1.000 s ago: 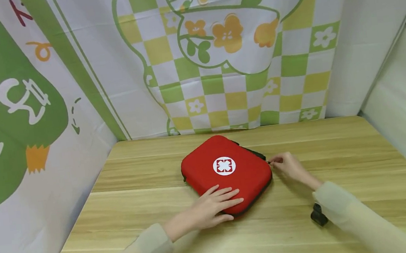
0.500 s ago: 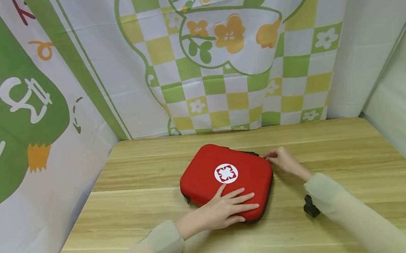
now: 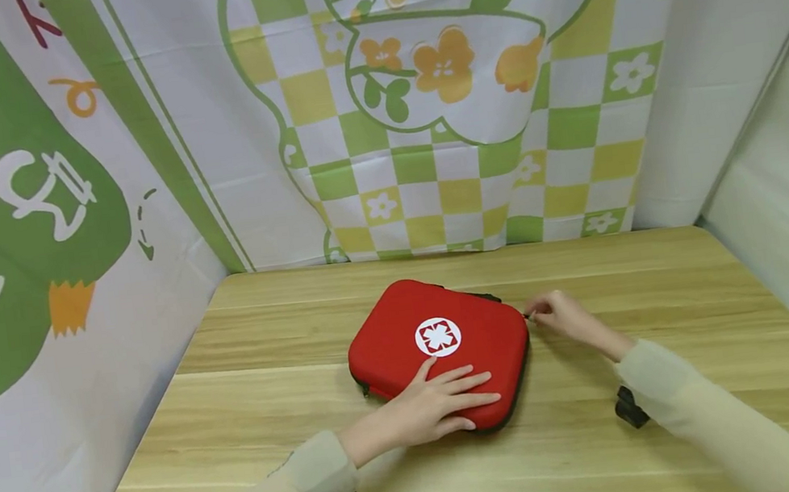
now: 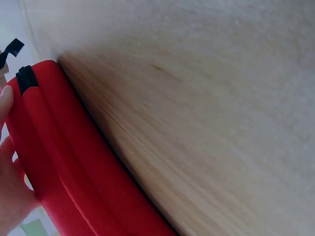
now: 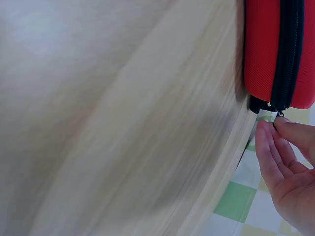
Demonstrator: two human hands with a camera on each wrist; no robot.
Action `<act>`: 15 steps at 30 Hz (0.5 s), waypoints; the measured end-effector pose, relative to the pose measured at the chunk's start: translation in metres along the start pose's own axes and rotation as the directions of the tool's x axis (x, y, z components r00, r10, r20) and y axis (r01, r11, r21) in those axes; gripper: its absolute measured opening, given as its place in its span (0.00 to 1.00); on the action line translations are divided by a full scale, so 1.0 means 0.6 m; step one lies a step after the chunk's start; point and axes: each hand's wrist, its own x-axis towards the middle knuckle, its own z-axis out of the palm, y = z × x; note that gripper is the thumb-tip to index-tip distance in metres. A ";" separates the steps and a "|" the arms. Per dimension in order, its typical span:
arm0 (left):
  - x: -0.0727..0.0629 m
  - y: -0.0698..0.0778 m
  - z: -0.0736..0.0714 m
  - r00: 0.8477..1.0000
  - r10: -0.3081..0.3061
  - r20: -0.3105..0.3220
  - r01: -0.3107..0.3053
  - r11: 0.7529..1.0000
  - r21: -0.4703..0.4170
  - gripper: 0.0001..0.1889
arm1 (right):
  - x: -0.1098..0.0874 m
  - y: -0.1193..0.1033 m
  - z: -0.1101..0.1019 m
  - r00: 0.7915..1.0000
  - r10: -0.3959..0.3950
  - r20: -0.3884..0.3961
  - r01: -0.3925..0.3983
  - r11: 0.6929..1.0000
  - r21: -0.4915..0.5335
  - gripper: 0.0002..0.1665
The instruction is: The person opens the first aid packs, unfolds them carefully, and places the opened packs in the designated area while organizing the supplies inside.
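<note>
Central on the pale wooden desk (image 3: 273,398), the red, rounded fabric case (image 3: 473,330) seems light and stiff: best held where my left hand (image 3: 431,411) lies spread at 6 o'clock and my right hand (image 3: 565,317) pinches the small black zip pull (image 5: 280,114) at 2.

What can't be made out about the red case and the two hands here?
Inside of the red case: hidden in all views by its shell.
Left hand: palm hidden in the head view by the hand's back; hand cut off by the left edge in the left wrist view.
Zipper pull: too small in the head view; partly covered by the right hand in the right wrist view.
</note>
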 end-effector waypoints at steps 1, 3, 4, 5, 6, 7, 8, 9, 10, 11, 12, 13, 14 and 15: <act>0.000 -0.001 0.001 1.000 -0.006 -0.005 0.006 1.000 -0.001 0.26 | -0.006 0.018 0.002 0.999 -0.036 -0.007 0.036 0.999 0.010 0.04; 0.000 -0.002 0.003 1.000 -0.018 -0.015 0.018 1.000 -0.004 0.26 | -0.015 0.001 -0.006 1.000 -0.027 0.010 0.027 1.000 0.008 0.03; 0.001 -0.002 0.004 1.000 -0.024 -0.021 0.024 1.000 -0.006 0.27 | -0.019 -0.024 -0.014 0.999 -0.005 0.032 0.005 1.000 0.009 0.03; 0.002 -0.003 0.005 0.999 -0.027 -0.027 0.027 1.000 -0.008 0.27 | -0.022 -0.065 -0.023 0.999 0.001 0.046 -0.001 1.000 0.007 0.03; 0.004 -0.003 0.005 0.999 -0.028 -0.033 0.028 1.000 -0.006 0.27 | -0.024 -0.106 -0.032 0.998 0.015 0.057 -0.015 1.000 -0.006 0.03; 0.006 -0.003 0.006 0.999 -0.030 -0.038 0.030 1.000 -0.001 0.27 | -0.026 -0.148 -0.040 0.996 0.036 0.085 -0.034 0.999 -0.021 0.04; 0.008 -0.004 0.006 0.999 -0.033 -0.043 0.033 0.999 0.001 0.27 | -0.028 -0.183 -0.045 0.992 0.068 0.110 -0.064 0.997 -0.033 0.04; 0.011 -0.004 0.006 0.998 -0.037 -0.047 0.037 0.999 0.007 0.27 | -0.030 -0.207 -0.047 0.988 0.078 0.133 -0.073 0.997 -0.040 0.04; 0.014 -0.004 0.006 0.998 -0.042 -0.052 0.042 0.999 0.011 0.27 | -0.033 -0.227 -0.047 0.984 0.088 0.155 -0.083 0.996 -0.037 0.04; 0.017 -0.005 0.006 0.997 -0.047 -0.056 0.048 0.999 0.019 0.26 | -0.037 -0.243 -0.045 0.980 0.094 0.173 -0.090 0.995 -0.035 0.05; 0.019 -0.005 0.006 0.997 -0.054 -0.058 0.055 0.998 0.028 0.27 | -0.039 -0.252 -0.042 0.975 0.116 0.188 -0.112 0.993 -0.035 0.05; 0.022 -0.006 0.007 0.996 -0.061 -0.058 0.063 0.997 0.035 0.27 | -0.043 -0.260 -0.038 0.972 0.113 0.206 -0.111 0.994 -0.023 0.05; 0.024 -0.007 0.006 0.996 -0.067 -0.058 0.069 0.997 0.038 0.27 | -0.048 -0.265 -0.033 0.970 0.118 0.213 -0.119 0.993 -0.008 0.05; 0.026 -0.007 0.006 0.996 -0.071 -0.057 0.074 0.996 0.046 0.27 | -0.053 -0.273 -0.029 0.969 0.115 0.219 -0.118 0.993 -0.002 0.06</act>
